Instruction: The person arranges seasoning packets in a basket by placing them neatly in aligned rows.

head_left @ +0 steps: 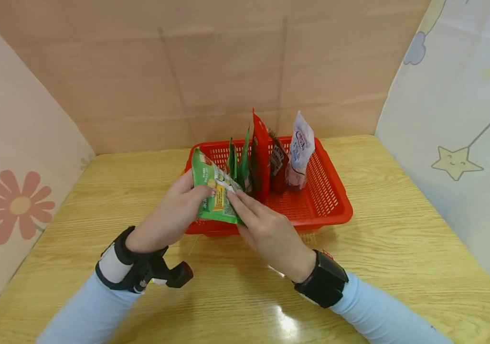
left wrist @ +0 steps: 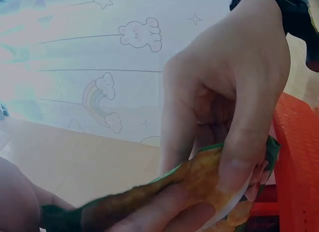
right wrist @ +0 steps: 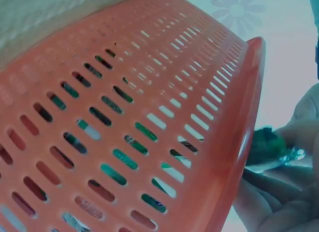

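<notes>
My left hand point(head_left: 180, 205) grips a small green packet point(head_left: 217, 212) over the left front of a red basket point(head_left: 314, 223), its thumb lying on the printed face. At the packet's right side my right hand point(head_left: 271, 234) pinches its edge, fingers over the printed face. In the left wrist view the right hand point(left wrist: 229, 77) reaches down onto the packet point(left wrist: 199, 174), whose other side carries an orange-brown food picture. The right wrist view has the basket's slotted wall point(right wrist: 149, 112) close up, with a green end of the packet point(right wrist: 266, 147) between fingers beyond the rim.
Standing in the basket are green packets point(head_left: 244, 167), a tall red packet point(head_left: 260, 162), a dark brown Heinz pouch point(head_left: 278, 165) and a white pouch point(head_left: 301, 153). The basket sits on a wood-grain table point(head_left: 399, 229), with a tan backdrop point(head_left: 228, 71) behind it and patterned side walls.
</notes>
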`<act>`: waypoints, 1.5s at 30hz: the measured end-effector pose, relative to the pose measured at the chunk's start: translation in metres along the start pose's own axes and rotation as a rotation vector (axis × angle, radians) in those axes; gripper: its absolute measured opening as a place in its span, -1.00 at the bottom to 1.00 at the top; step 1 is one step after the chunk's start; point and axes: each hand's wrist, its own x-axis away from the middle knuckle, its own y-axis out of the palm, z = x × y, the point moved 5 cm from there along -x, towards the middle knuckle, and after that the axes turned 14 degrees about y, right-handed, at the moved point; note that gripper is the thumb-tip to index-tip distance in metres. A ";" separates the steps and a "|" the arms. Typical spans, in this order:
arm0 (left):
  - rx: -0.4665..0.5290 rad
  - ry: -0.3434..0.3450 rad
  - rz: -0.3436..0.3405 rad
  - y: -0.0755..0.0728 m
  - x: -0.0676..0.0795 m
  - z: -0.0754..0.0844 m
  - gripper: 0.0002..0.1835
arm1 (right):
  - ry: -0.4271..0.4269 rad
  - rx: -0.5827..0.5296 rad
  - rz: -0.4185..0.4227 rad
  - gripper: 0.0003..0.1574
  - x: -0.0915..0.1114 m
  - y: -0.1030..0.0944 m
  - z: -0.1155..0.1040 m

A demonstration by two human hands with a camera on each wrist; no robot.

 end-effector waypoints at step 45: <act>-0.232 -0.329 -0.025 -0.066 -0.098 -0.065 -0.59 | 0.810 -0.095 -0.456 -0.25 -0.002 -0.093 0.208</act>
